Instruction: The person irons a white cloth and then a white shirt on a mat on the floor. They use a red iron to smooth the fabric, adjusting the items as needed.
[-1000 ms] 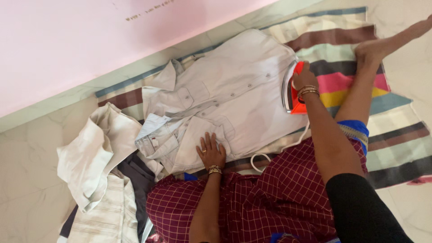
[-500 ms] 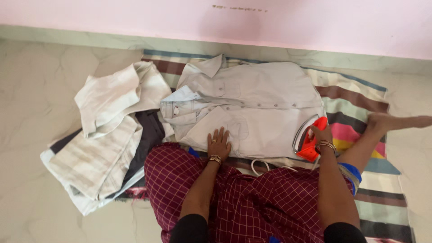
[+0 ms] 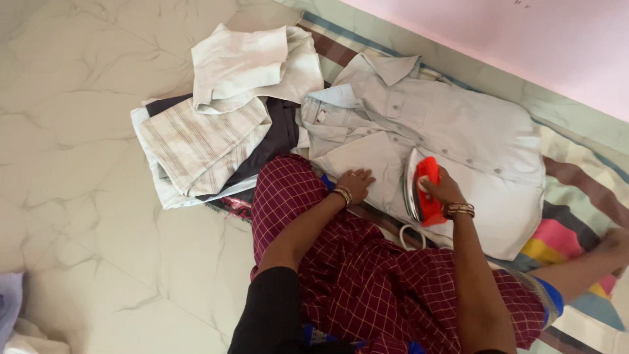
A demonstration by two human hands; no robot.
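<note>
Right hand [image 3: 443, 190] keeps a clenched grip on the orange iron [image 3: 419, 187], pressing the grey shirt [image 3: 458, 131] spread on the striped mat [image 3: 576, 190]; left hand [image 3: 354, 183] lies flat, released, pinning the shirt's near edge.

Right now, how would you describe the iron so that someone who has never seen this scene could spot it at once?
Find the striped mat along the pink wall, with a pale grey button-up shirt spread flat on it. On the shirt's near edge, the right hand holds the iron. It is the only bright orange-red thing there, with a shiny metal soleplate.
</note>
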